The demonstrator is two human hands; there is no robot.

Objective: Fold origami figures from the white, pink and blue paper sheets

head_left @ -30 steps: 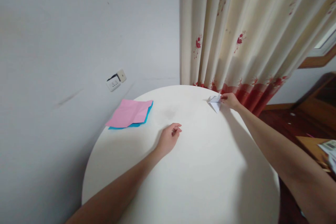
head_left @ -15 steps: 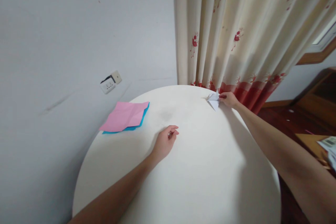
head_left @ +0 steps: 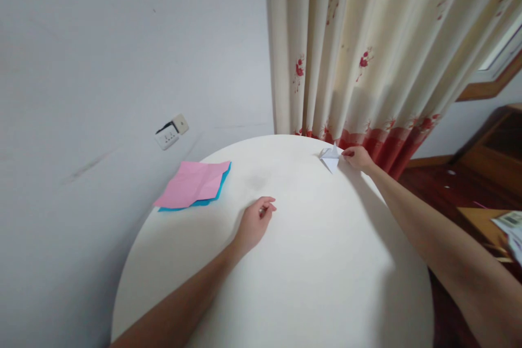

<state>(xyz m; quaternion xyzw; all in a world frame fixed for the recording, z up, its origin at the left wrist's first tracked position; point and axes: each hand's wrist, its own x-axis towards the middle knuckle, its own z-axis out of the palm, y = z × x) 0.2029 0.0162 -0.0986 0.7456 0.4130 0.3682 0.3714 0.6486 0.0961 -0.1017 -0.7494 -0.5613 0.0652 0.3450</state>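
Fingertips of the right hand [head_left: 358, 158] pinch the folded white paper [head_left: 330, 158] at the round table's [head_left: 318, 283] far edge, points aimed leftward; left hand [head_left: 253, 222] rests loosely curled, empty, well apart.

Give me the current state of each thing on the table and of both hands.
white folded paper: folded into a pointed shape, on the table's far edge, pinched by the right hand.
right hand: fingers closed on the paper.
left hand: loosely curled, empty, resting on the table.
pink sheet: creased, lying on the blue sheet.
blue sheet: flat, mostly covered.
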